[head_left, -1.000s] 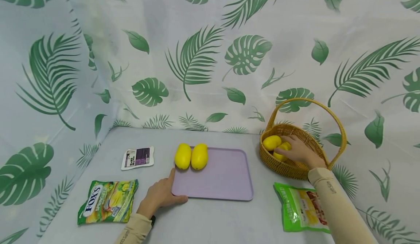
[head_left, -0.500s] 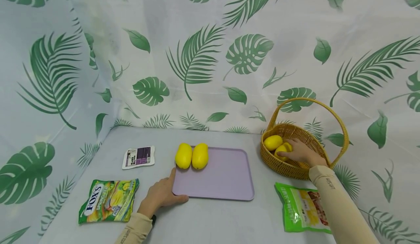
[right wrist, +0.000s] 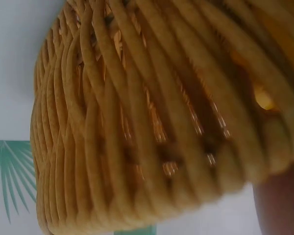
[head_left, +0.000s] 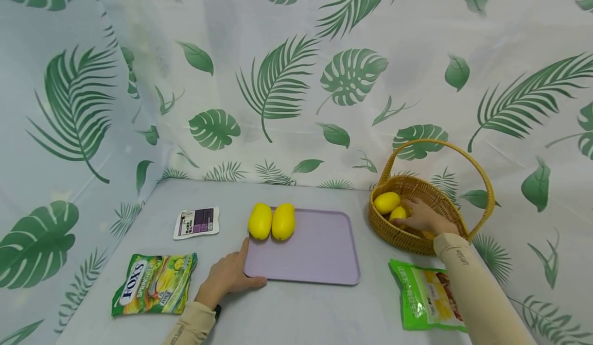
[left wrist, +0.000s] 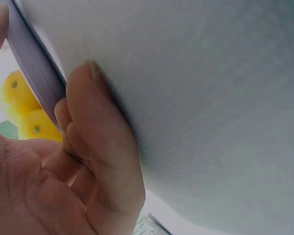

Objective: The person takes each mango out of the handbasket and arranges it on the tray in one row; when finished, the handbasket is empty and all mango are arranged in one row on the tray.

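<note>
Yellow fruit point(head_left: 397, 213) | in basket point(head_left: 388, 234), between clamped fingers point(head_left: 412, 205) of right hand point(head_left: 425, 217) | (left hand point(head_left: 230, 274), thumb spread, touches tray point(head_left: 319, 252))

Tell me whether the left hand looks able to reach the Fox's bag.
Likely yes: the Fox's bag lies just left of the left hand with nothing visible between them, though that hand would first have to come off the tray.

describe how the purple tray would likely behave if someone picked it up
The purple tray is probably stiff, as its flat base and raised rim show no sag. It may lift heavier at the far left, where its two yellow fruits sit. Their rounded sides suggest they could roll if it tilts.
</note>
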A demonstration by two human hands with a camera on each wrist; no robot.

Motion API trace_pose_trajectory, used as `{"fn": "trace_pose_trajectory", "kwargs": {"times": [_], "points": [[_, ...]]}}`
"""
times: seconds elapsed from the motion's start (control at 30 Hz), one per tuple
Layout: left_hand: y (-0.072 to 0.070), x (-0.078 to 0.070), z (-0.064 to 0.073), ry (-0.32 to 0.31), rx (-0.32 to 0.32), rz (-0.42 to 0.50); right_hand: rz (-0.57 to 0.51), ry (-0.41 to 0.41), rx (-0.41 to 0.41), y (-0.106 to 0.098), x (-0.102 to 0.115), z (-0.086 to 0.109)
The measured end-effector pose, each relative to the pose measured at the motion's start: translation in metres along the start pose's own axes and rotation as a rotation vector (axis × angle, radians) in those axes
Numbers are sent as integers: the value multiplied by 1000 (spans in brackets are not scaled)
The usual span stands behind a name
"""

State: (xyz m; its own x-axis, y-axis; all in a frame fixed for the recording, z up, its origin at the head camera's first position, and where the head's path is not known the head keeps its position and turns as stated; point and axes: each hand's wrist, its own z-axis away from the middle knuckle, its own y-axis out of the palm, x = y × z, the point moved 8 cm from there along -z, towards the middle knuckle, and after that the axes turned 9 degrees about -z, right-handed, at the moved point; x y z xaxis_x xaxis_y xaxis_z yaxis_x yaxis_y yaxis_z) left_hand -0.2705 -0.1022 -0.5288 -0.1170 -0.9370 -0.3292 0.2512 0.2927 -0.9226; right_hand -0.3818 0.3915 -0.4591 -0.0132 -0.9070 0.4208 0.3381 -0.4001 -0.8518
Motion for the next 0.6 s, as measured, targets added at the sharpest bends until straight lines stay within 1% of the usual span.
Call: {"fn": "trace_pose_trajectory", "kwargs": {"times": [0.17,0.37,0.6], "points": [[0,-2,0,9,-2,-4,3,-16,-4,1,-2,2],[-2,-2,1,2,-3,-1,9,-36,-27,1,-1,2],[-1,-1,1,2,9,-3,3,-32,-49,-1,-2,1]]}}
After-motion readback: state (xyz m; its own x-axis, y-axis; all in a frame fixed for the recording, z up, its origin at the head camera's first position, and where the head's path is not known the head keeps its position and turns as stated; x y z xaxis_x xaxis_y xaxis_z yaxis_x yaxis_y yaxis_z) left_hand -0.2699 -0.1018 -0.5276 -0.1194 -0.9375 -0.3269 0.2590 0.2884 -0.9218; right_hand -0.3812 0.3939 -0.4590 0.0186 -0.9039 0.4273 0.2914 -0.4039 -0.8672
